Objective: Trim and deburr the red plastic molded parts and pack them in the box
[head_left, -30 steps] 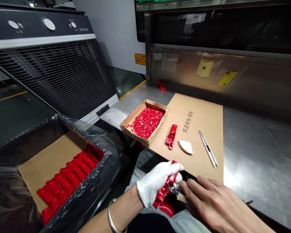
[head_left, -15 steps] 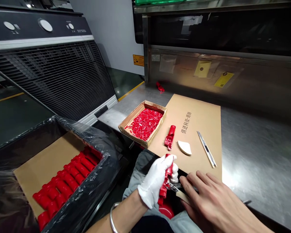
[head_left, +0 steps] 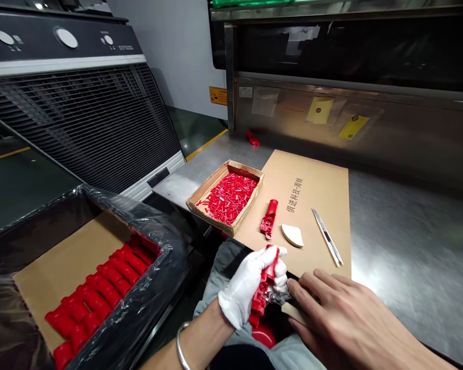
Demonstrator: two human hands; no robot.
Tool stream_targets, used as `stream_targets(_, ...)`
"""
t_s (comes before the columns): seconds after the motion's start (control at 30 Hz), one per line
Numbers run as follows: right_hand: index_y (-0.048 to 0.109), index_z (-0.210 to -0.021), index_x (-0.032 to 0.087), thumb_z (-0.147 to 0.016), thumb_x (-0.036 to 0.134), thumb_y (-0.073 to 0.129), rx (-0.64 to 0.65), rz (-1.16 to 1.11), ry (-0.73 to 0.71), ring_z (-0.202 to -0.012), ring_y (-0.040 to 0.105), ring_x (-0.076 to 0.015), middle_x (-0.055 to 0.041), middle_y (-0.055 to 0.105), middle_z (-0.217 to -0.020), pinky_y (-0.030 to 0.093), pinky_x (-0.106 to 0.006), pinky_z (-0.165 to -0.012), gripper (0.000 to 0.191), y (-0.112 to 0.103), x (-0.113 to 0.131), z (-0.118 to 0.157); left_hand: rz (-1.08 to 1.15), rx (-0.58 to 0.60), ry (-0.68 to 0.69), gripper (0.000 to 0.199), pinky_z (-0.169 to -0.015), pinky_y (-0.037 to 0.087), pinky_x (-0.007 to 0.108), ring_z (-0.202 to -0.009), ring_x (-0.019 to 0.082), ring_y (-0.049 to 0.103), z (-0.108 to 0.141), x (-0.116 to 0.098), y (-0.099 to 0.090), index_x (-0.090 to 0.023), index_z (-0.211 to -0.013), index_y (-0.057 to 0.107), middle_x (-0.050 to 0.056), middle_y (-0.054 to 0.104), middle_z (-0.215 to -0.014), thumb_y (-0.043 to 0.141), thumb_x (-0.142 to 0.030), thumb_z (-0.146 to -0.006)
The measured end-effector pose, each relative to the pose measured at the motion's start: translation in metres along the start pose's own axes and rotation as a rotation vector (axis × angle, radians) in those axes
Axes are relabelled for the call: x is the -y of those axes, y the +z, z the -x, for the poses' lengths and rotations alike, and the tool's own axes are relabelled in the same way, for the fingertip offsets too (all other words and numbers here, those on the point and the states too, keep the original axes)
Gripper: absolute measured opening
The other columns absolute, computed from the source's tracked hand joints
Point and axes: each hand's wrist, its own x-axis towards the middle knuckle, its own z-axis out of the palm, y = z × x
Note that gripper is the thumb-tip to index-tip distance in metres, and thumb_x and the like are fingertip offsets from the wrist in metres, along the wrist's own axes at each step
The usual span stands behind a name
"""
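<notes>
My left hand (head_left: 250,277), in a white glove, is closed round a red plastic part (head_left: 259,300) at the front edge of the table. My bare right hand (head_left: 332,313) grips cutting pliers (head_left: 291,310) with pale handles. Their metal jaws touch the side of the red part; whether they bite into it I cannot tell. Just beyond, on the cardboard sheet (head_left: 327,180), lie another red plastic part (head_left: 269,219), a white wedge-shaped piece (head_left: 292,235) and a utility knife (head_left: 327,237).
A shallow cardboard box (head_left: 193,199) of small red scraps stands left on the steel table (head_left: 409,246). Lower left, a plastic-lined box (head_left: 34,275) holds rows of red parts. A red fragment (head_left: 252,137) lies at the back. A louvred machine (head_left: 85,113) stands behind.
The view has shifted slightly. My left hand still grips the red part and my right hand the pliers, whose jaws remain against it, with the part's tilt barely altered.
</notes>
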Motion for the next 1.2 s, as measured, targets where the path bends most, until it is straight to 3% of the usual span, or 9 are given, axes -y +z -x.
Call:
stream_targets(0.33, 0.061, -0.097, 0.019, -0.086, 0.045, 0.059, 0.051, 0.087, 0.003, -0.072, 0.055, -0.0194, -0.0055, 0.059, -0.086, 0.045, -0.032, -0.061, 0.028, -0.009, 0.001, -0.009, -0.006, -0.018, 0.021, 0.027, -0.049, 0.028, 0.02, -0.048, 0.006, 0.036, 0.006, -0.006, 0.009, -0.017, -0.093, 0.052, -0.006, 0.045, -0.059, 0.064, -0.041, -0.087)
stream_targets(0.5, 0.06, -0.097, 0.019, -0.092, 0.036, 0.051, 0.055, 0.16, -0.005, -0.07, 0.054, -0.021, -0.0055, 0.057, -0.082, 0.044, -0.036, -0.061, 0.02, 0.003, 0.002, -0.009, 0.024, -0.155, 0.14, 0.027, -0.047, 0.028, 0.019, -0.047, 0.006, 0.037, 0.004, -0.004, 0.011, -0.018, -0.098, 0.05, -0.007, 0.044, -0.058, 0.064, -0.038, -0.087)
stream_targets(0.6, 0.058, -0.091, 0.019, -0.093, 0.033, 0.053, 0.049, 0.135, -0.027, -0.066, 0.054, -0.0196, -0.0033, 0.056, -0.079, 0.042, -0.034, -0.058, 0.014, 0.009, 0.0, -0.011, 0.107, -0.154, 0.185, 0.025, -0.046, 0.029, 0.019, -0.046, 0.006, 0.037, 0.001, -0.002, 0.007, -0.017, -0.096, 0.052, -0.007, 0.044, -0.057, 0.064, -0.037, -0.088)
stream_targets(0.8, 0.055, -0.087, 0.02, -0.096, 0.03, 0.053, 0.104, -0.003, -0.072, -0.06, 0.054, -0.0143, -0.0002, 0.054, -0.074, 0.038, -0.028, -0.048, 0.014, -0.001, -0.002, -0.018, 0.233, -0.122, 0.107, 0.022, -0.047, 0.035, 0.017, -0.048, 0.006, 0.042, 0.0, -0.005, 0.0, -0.014, -0.095, 0.054, -0.006, 0.045, -0.058, 0.062, -0.034, -0.09)
stream_targets(1.03, 0.056, -0.089, 0.02, -0.093, 0.036, 0.05, 0.1, -0.063, 0.028, -0.066, 0.058, -0.0182, -0.0035, 0.056, -0.08, 0.044, -0.029, -0.052, 0.018, -0.012, -0.001, -0.037, 0.338, -0.077, 0.114, 0.013, -0.048, 0.04, 0.018, -0.049, 0.007, 0.044, 0.004, -0.026, 0.004, -0.014, -0.092, 0.056, -0.003, 0.046, -0.061, 0.057, -0.028, -0.093)
stream_targets(1.2, 0.054, -0.099, 0.023, -0.097, 0.042, 0.04, 0.141, -0.143, 0.051, -0.077, 0.058, -0.0217, -0.0036, 0.057, -0.087, 0.044, -0.034, -0.062, 0.024, -0.019, -0.002, -0.062, 0.237, -0.141, 0.23, 0.018, -0.049, 0.04, 0.017, -0.051, 0.007, 0.043, 0.021, -0.063, 0.016, -0.014, -0.085, 0.055, -0.003, 0.044, -0.061, 0.053, -0.03, -0.094)
